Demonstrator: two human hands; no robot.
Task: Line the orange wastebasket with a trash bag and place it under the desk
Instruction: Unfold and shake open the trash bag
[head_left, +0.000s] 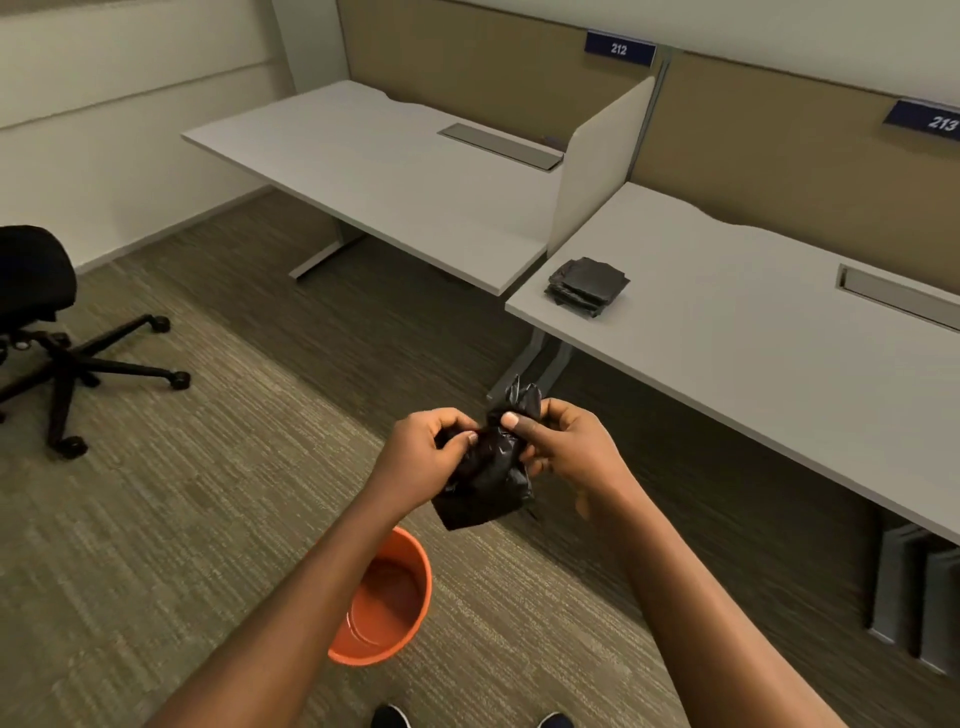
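A crumpled black trash bag (488, 473) hangs in front of me, held by both hands above the carpet. My left hand (423, 457) pinches its left side and my right hand (563, 452) grips its upper right, thumb pressed on the plastic. The orange wastebasket (387, 603) stands upright and unlined on the carpet below my left forearm, which hides part of its rim. The grey desk (753, 343) labelled 213 stands to the right, with open floor beneath it.
A stack of folded black trash bags (587, 286) lies on the near corner of the right desk. A second desk (374, 171) labelled 212 stands behind a divider panel (602, 161). A black office chair (47, 332) is at the left. Grey panels (914, 597) lean under the right desk.
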